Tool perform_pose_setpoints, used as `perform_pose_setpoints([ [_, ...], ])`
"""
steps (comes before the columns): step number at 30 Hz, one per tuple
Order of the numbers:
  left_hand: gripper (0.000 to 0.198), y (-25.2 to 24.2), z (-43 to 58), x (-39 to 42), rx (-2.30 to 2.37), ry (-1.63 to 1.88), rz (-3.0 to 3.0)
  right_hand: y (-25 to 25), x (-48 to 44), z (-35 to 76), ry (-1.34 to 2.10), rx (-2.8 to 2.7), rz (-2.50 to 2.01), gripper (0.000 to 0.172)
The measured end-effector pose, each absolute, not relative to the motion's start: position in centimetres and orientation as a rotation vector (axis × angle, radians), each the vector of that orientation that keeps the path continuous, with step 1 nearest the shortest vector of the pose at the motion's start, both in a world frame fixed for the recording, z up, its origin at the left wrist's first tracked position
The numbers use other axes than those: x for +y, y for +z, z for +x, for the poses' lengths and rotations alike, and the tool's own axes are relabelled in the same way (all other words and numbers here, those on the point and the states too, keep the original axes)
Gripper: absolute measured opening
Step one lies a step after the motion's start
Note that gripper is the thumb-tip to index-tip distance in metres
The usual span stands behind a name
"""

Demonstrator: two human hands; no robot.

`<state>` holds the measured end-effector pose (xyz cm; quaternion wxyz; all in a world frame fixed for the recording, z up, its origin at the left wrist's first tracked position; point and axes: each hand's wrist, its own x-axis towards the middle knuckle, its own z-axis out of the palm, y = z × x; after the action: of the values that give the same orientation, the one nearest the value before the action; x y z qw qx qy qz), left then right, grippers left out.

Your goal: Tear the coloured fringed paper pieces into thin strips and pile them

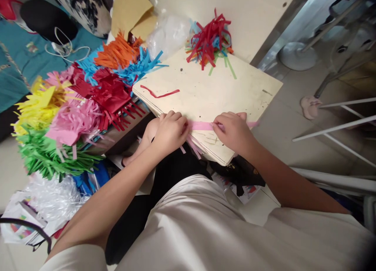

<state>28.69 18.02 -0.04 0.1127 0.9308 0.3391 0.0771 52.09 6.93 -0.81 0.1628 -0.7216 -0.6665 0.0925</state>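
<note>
A pink paper strip (202, 125) stretches between my two hands, low over the near part of a cream board (217, 94). My left hand (172, 130) is closed around its left part, where fringed pink ends (194, 146) hang down past the board's edge. My right hand (233, 129) pinches the strip further right, and its tail (253, 123) sticks out beyond that hand. A bent red paper strip (160, 93) lies on the board's left side. At the board's far edge rests a bunch of red, blue and green fringed paper (210, 40).
Fringed paper in pink (75, 122), yellow (41, 104), green (53, 153), red (110, 93) and orange (117, 53) is heaped to the left. A clear plastic bag (169, 34) lies behind the board. White metal legs (335, 129) stand on the floor at right.
</note>
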Motion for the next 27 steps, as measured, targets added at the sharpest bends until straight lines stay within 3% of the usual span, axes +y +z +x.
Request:
perform_pose_setpoints([
  [14,0.017,0.6,26.1,22.7,1.161,0.155,2.547,-1.8,7.0,51.8,0.143,-1.919,-2.174,0.022],
  [19,0.018,1.8,24.7,23.2,1.339,0.468,2.667,-1.8,6.9,51.6,0.078,-1.962,-2.173,0.022],
  [22,0.023,3.3,25.9,20.2,1.118,0.646,2.819,-1.6,6.9,51.4,0.075,-1.969,-2.191,0.022],
  [27,0.037,2.3,29.1,13.2,0.399,0.407,2.931,-1.5,6.7,51.3,0.044,-1.985,-2.174,0.019],
])
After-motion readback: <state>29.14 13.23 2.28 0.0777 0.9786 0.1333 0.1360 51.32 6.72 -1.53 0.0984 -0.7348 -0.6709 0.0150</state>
